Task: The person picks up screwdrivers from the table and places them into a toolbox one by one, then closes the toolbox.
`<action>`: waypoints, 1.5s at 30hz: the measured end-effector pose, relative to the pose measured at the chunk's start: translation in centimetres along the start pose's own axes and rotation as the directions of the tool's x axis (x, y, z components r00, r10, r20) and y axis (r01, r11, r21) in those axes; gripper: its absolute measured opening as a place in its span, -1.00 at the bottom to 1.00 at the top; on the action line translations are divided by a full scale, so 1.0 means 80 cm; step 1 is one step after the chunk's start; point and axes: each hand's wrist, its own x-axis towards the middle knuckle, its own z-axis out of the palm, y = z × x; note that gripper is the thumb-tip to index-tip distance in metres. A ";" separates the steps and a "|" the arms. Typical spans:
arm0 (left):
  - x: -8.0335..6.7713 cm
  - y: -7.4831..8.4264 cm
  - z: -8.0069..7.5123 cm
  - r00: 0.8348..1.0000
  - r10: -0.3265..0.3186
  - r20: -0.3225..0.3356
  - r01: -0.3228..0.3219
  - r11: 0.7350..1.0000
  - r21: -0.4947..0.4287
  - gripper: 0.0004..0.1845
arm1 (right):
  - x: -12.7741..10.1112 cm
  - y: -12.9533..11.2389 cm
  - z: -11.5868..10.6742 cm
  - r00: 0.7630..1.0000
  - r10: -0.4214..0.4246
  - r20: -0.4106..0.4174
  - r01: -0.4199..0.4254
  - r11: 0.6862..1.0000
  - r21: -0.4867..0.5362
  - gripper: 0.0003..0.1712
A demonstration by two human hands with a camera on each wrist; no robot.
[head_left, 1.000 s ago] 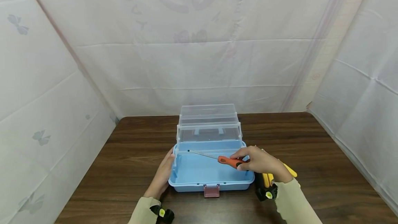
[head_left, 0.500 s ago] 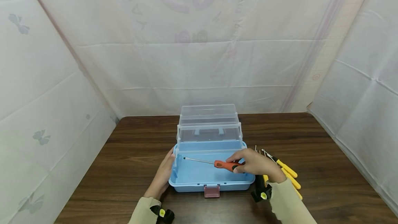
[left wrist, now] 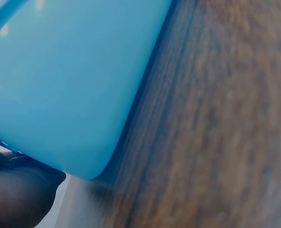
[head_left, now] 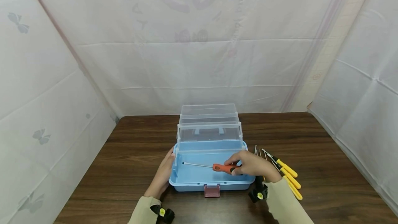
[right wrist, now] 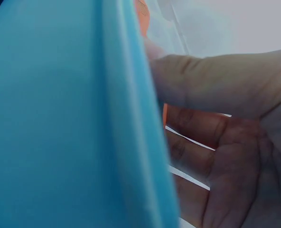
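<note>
1. Right hand [head_left: 253,164]: fingers curled round the orange handle of the screwdriver [head_left: 214,166], pinching it from above. The tool lies nearly level over the open lower compartment of the blue toolbox [head_left: 186,184], metal shaft pointing toward the left wall. The right wrist view shows the fingers [right wrist: 197,152] close against the box's blue wall; whether the tool already touches the floor of the box cannot be told.

2. Left hand [head_left: 163,174]: fingers straight and flat against the left outer wall of the toolbox, steadying it. The left wrist view shows only the blue corner [left wrist: 60,95] and the wooden surface [left wrist: 216,118].

3. Toolbox, state: clear upper trays [head_left: 209,127] swung back and up, lower compartment open, red latch [head_left: 211,190] at the front edge.

4. Handling note, as judgement: keep the shaft level and parallel to the front wall, so the tip clears the left wall; lower until the whole length rests on the floor of the box before easing the pinch; hold the left palm firm so the light box does not slide.

5. Nearby: yellow-handled screwdrivers [head_left: 287,175] lie in a row on the surface just right of the box, apart from it.
</note>
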 end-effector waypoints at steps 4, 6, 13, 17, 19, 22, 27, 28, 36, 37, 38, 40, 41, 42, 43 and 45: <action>0.001 0.000 0.000 1.000 -0.004 -0.001 0.004 1.000 0.004 -0.37 | 0.002 0.002 0.003 1.000 0.009 0.011 -0.009 1.000 0.010 -0.65; 0.001 0.000 0.000 1.000 -0.005 0.000 0.005 1.000 0.000 -0.38 | 0.002 0.002 0.004 1.000 0.012 0.019 -0.012 1.000 0.010 -0.65; 0.000 0.001 0.000 1.000 -0.014 -0.001 0.014 1.000 0.000 -0.38 | 0.005 0.001 0.008 0.999 0.001 0.042 0.000 0.999 -0.034 -0.67; 0.000 0.001 0.000 1.000 -0.012 -0.001 0.012 1.000 0.002 -0.38 | 0.009 0.000 0.011 0.998 -0.010 0.059 0.013 0.998 -0.060 -0.70; 0.000 0.001 0.001 1.000 -0.013 -0.002 0.013 1.000 0.001 -0.38 | 0.011 0.000 0.013 0.998 -0.008 0.066 0.012 0.998 -0.062 -0.72; 0.000 0.002 0.000 1.000 -0.017 -0.005 0.017 1.000 0.006 -0.38 | 0.014 -0.001 0.016 0.997 -0.011 0.073 0.016 0.998 -0.062 -0.73; -0.001 0.003 0.001 1.000 -0.020 -0.008 0.020 1.000 0.011 -0.39 | 0.017 -0.003 0.018 0.996 -0.013 0.091 0.019 0.997 -0.068 -0.73; -0.001 0.003 0.001 1.000 -0.020 -0.007 0.020 1.000 0.011 -0.39 | 0.018 -0.003 0.019 0.995 -0.013 0.094 0.020 0.997 -0.072 -0.73; 0.001 0.002 0.000 1.000 -0.014 -0.001 0.014 1.000 0.004 -0.37 | 0.022 0.001 0.027 0.994 0.003 0.106 0.005 0.997 -0.079 -0.71; 0.002 0.001 0.000 1.000 -0.012 -0.002 0.012 1.000 0.006 -0.37 | 0.023 0.001 0.028 0.994 0.007 0.108 0.002 0.996 -0.086 -0.71; 0.002 0.001 0.000 1.000 -0.017 -0.003 0.017 1.000 0.004 -0.37 | 0.024 0.001 0.029 0.994 0.008 0.112 0.002 0.996 -0.093 -0.72; 0.002 0.001 0.000 1.000 -0.023 -0.005 0.023 1.000 0.002 -0.37 | 0.025 0.001 0.031 0.993 0.012 0.116 0.001 0.994 -0.107 -0.72; 0.002 0.001 0.000 1.000 -0.024 -0.005 0.024 1.000 0.003 -0.37 | 0.026 0.001 0.032 0.993 0.014 0.118 -0.001 0.994 -0.110 -0.73; 0.002 0.000 0.000 1.000 -0.022 -0.006 0.022 1.000 0.007 -0.36 | 0.026 0.001 0.032 0.993 0.018 0.117 -0.005 0.994 -0.113 -0.73; 0.002 0.000 -0.001 1.000 -0.022 -0.007 0.022 1.000 0.007 -0.36 | 0.026 0.001 0.033 0.993 0.023 0.118 -0.009 0.993 -0.115 -0.73; 0.002 0.000 -0.001 1.000 -0.028 -0.007 0.028 1.000 0.005 -0.36 | 0.026 0.001 0.034 0.992 0.030 0.118 -0.016 0.993 -0.115 -0.74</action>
